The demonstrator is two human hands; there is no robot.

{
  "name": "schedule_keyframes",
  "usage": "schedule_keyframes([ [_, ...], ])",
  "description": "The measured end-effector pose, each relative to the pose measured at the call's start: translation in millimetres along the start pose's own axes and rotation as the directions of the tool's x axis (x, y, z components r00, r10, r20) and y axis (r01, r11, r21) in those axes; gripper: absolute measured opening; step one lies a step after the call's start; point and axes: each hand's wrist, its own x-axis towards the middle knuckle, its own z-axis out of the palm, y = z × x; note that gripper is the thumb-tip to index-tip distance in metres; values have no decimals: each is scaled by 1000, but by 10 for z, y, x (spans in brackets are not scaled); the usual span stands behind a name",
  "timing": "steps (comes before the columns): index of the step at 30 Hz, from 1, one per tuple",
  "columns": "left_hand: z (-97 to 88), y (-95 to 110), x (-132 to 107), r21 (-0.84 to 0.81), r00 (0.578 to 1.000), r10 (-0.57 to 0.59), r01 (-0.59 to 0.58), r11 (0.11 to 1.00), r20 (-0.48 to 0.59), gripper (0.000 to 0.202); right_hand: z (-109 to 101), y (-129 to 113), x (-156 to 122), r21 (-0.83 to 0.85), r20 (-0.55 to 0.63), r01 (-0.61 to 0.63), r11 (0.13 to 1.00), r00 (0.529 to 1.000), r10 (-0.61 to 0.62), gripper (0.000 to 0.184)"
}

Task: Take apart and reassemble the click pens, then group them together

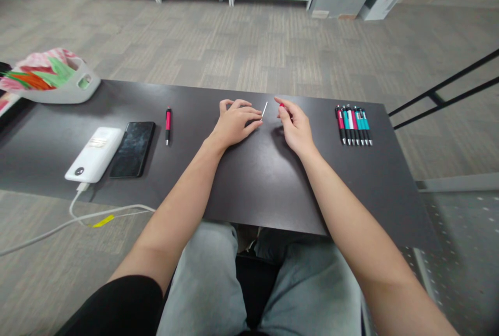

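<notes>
A thin white rod [265, 109] makes the centre of my clock, twelve being the far edge of the dark table [268, 185]. The left hand [234, 121], between eight and nine, pinches the rod's near end, and it leans between twelve and one. The right hand [296, 125], near four, is curled on a red piece [281, 105], though most of that is hidden from where I stand. Farther out at three, pens [354, 126] lie in a side-by-side row. Toward nine there's a lone red pen [168, 125], then a black phone [133, 150] just beside a white power bank [95, 154] with a cable [82, 187] plugged in. Beyond these, just past nine, sits a white basket [66, 95]
</notes>
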Motion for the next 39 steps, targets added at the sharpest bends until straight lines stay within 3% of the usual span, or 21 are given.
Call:
schedule_keyframes([
  [8,99,15,39,-23,999,41,-42,999,-33,39,-11,-96,1,15,29,-43,999,999,43,58],
  [13,117,9,38,-36,999,54,-53,998,7,26,-13,-84,1,-7,54,-47,999,997,47,62],
  [18,125,-19,22,-41,998,-1,-2,999,-57,16,-52,-103,-1,-11,66,-32,999,997,33,65],
  [26,160,-45,26,-55,993,-53,47,997,-104,15,-136,-91,48,-18,43,-45,999,998,46,42],
  [32,172,-85,14,-46,990,-59,53,998,-126,18,-292,-174,36,-123,157,-12,992,987,31,28],
  [36,182,-109,36,-91,977,-65,47,995,-204,16,-394,-192,46,-166,284,10,986,958,39,19],
  [39,189,-120,69,-122,959,-104,73,990,-265,22,-461,-152,64,-158,310,-7,987,949,56,15],
])
